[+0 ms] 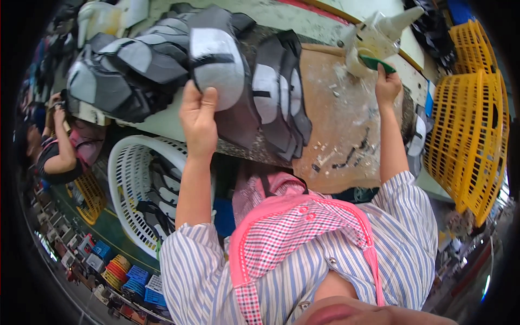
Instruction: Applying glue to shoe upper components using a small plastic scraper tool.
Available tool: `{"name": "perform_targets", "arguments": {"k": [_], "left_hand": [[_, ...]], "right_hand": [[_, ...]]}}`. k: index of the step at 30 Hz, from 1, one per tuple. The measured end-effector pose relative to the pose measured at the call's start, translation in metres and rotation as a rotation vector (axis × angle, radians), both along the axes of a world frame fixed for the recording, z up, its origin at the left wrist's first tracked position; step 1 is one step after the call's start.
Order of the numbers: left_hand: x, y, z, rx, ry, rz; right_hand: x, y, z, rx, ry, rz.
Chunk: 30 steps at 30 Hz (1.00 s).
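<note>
My left hand (200, 119) grips the lower edge of a dark grey cut piece (230, 118), thumb on top. The piece carries a white rounded pad with a short black strip across it. At the right my right hand (388, 86) pinches a flat green tool (375, 63). The tool reaches the opening of a translucent plastic bottle (387, 38), which lies tilted with yellowish stuff inside. What the tool's far end looks like is hidden. Similar grey pieces (273, 103) lie overlapped just right of the held one, and a larger heap (124, 78) spreads to its left.
A stained brown board (341, 124) with dark scraps covers the right of the table. Yellow baskets (463, 135) stand at the right edge. A white basket (127, 179) of grey pieces sits below the table's left side. Another person (62, 141) is at far left.
</note>
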State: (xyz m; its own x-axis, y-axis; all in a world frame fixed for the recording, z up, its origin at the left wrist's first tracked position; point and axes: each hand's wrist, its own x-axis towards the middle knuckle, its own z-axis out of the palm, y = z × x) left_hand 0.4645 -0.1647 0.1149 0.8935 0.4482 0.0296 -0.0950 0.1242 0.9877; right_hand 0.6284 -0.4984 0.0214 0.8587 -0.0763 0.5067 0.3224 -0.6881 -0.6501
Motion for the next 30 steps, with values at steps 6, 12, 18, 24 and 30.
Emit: {"name": "perform_targets", "arguments": {"k": [6,12,18,24,30], "left_hand": [[0.025,0.094,0.075,0.453,-0.206,0.606],[0.031,0.124,0.017,1.614,0.016,0.984],[-0.008,-0.024,-0.073,1.022,0.149,-0.069],[-0.002,-0.065,-0.142,0.224,0.458,0.028],[0.003,-0.058,-0.150,0.184,0.532,0.056]], "right_hand": [[0.023,-0.054,0.007,0.283,0.307,-0.001],[-0.016,-0.034,0.002,0.620,0.333,0.015],[-0.035,0.063,0.009,0.681,0.540,0.379],[-0.007,0.142,-0.010,0.433,0.368,0.465],[-0.039,0.141,-0.012,0.221,0.484,0.743]]}}
